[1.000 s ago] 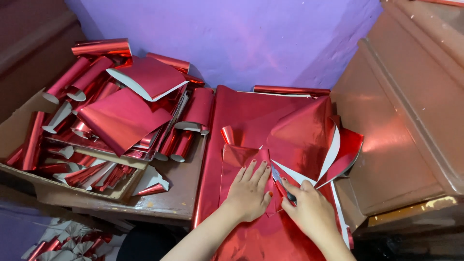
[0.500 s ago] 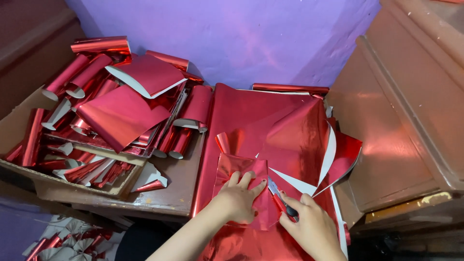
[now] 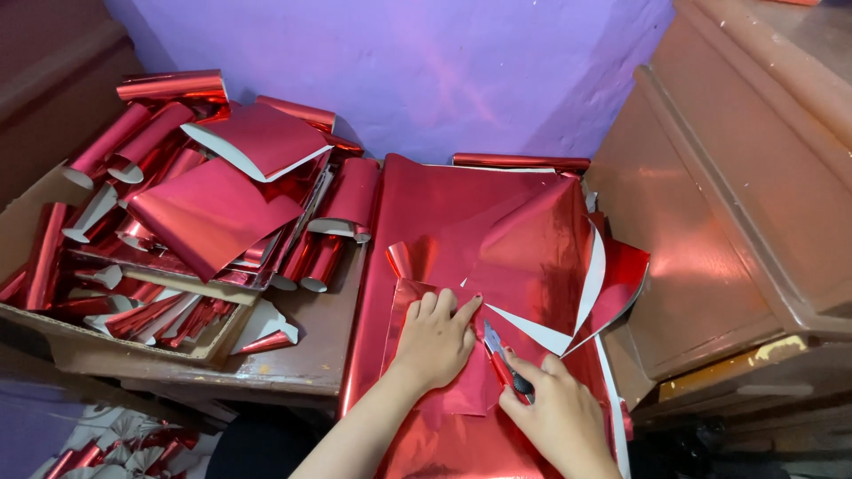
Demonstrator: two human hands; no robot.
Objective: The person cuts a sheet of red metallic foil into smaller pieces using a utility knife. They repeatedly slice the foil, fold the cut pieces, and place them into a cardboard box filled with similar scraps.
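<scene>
Head view: our left hand point(image 3: 435, 341) presses flat, fingers spread, on red foil sheet point(image 3: 461, 266) lying on the bench point(image 3: 302, 355). Right hand point(image 3: 555, 417) has fingers wrapped round a utility knife point(image 3: 501, 359), blade at the sheet. Cut looks partway; cut pieces already fill cardboard box point(image 3: 133, 350) on the left.

We have one view only, from the camera on the person's head, so no second view shares any part of the scene. We look steeply down and forward over the near edge of the wooden table point(image 3: 302, 355) toward the purple wall point(image 3: 444, 71) at its far edge. We sit close: the left hand point(image 3: 435, 341) and right hand point(image 3: 555, 417) enter from the bottom of the frame. A cardboard box point(image 3: 133, 355) fills the left side, brown wooden furniture point(image 3: 728, 222) the right.
</scene>
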